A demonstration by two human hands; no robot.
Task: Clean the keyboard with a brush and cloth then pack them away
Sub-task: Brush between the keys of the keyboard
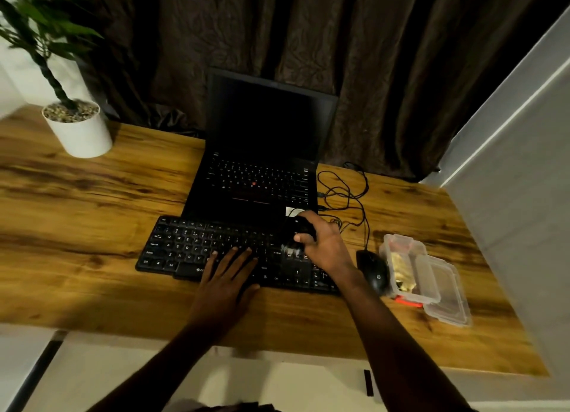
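Observation:
A black keyboard [185, 248] lies on the wooden desk [77, 226] in front of an open laptop. My left hand [228, 276] rests flat on the keys near the space bar, fingers straight. My right hand [324, 245] grips a black brush [300, 232] by its handle; the pale bristles [291, 251] touch the keys at the keyboard's right part. An open clear plastic box [401, 257] at the right holds a yellowish cloth [401, 271], and the box's lid [447, 291] lies beside it.
A black laptop [262, 152] stands open behind the keyboard. A black mouse [374, 273] sits between the keyboard and the box, its cable looped behind. A white plant pot [80, 131] stands at the back left. A dark curtain hangs behind the desk.

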